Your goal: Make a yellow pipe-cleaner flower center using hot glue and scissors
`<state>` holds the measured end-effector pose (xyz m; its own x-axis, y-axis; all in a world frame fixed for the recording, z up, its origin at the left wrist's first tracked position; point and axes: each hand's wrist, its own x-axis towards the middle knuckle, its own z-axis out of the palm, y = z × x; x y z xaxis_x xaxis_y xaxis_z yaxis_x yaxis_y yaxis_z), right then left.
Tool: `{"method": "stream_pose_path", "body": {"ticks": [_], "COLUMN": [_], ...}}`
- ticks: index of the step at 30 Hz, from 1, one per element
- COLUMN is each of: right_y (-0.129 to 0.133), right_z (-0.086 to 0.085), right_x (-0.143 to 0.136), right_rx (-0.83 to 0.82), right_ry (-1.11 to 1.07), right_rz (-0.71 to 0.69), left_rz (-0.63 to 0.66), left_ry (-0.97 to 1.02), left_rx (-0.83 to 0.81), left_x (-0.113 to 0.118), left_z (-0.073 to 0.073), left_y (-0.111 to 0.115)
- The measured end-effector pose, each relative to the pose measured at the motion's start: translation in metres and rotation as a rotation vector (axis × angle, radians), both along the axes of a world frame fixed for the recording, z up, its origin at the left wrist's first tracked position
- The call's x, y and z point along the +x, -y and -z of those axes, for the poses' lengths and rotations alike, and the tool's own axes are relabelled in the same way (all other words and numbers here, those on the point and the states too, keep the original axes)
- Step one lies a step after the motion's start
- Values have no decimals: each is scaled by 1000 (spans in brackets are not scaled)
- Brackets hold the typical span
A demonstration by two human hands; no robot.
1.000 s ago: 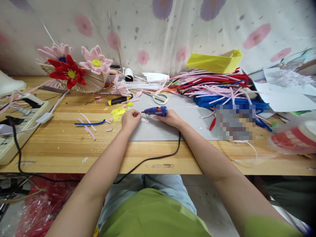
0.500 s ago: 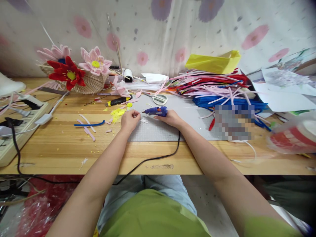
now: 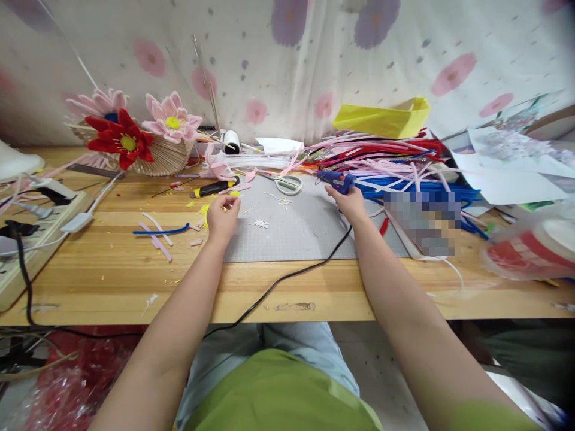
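My left hand (image 3: 222,216) is closed in a pinch at the left edge of the grey cutting mat (image 3: 305,239). What its fingertips hold is too small to make out. A small yellow disc (image 3: 235,194) shows just beyond these fingers, and yellow scraps (image 3: 204,212) lie partly hidden behind the hand. My right hand (image 3: 351,203) grips a blue glue gun (image 3: 335,179) over the mat's right part, nozzle pointing left. Between the hands lie short white strips (image 3: 259,224) and thin yellow-tipped pieces (image 3: 281,200). White-handled scissors (image 3: 288,184) rest behind them.
The glue gun's black cord (image 3: 287,276) crosses the table's front. Pipe cleaners (image 3: 381,149) are heaped at the back right. Fuzzy flowers (image 3: 128,142) and a power strip (image 3: 40,239) stand left. A black-yellow utility knife (image 3: 215,187) lies behind my left hand; a red-white tub (image 3: 534,248) stands right.
My right hand has carried the glue gun right and away from my left hand. The left hand has shifted slightly left, close to the yellow disc. Thin pieces on the mat are now uncovered.
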<state>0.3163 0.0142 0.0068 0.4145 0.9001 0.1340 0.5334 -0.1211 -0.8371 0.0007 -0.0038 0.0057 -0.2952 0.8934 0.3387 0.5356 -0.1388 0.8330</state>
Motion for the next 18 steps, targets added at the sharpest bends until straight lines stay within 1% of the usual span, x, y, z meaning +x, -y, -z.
{"method": "stream_pose_path", "body": {"ticks": [3, 6, 8, 10, 12, 13, 14, 15, 16, 18], "right_y": [-5, -3, 1, 8, 15, 18, 21, 22, 23, 23], "right_z": [7, 4, -5, -18, -32, -39, -44, -48, -51, -51], "right_x": [2, 0, 2, 7, 12, 12, 10, 5, -3, -29], "right_rx": [-80, -144, -172, -202, -278, -338, -395, -432, -430, -327], "right_ry": [143, 273, 377, 516, 636, 662, 666, 651, 626, 561], "right_rz": [15, -20, -45, -61, -67, -96, -160, -257, -368, -577], "left_rz": [-41, -92, -127, -163, -185, -191, -193, -193, -196, -205], "left_ry": [74, 154, 210, 266, 308, 322, 331, 337, 340, 348], "left_rx": [58, 106, 142, 148, 145, 143, 142, 139, 134, 130], "left_x": [-11, -27, -36, -43, -46, -46, -46, -46, -46, -46], "left_z": [-2, -1, 0, 0, 0, -1, -1, -2, -2, -3], "left_y": [-5, -13, -18, -22, -24, -24, -24, -24, -24, -24]}}
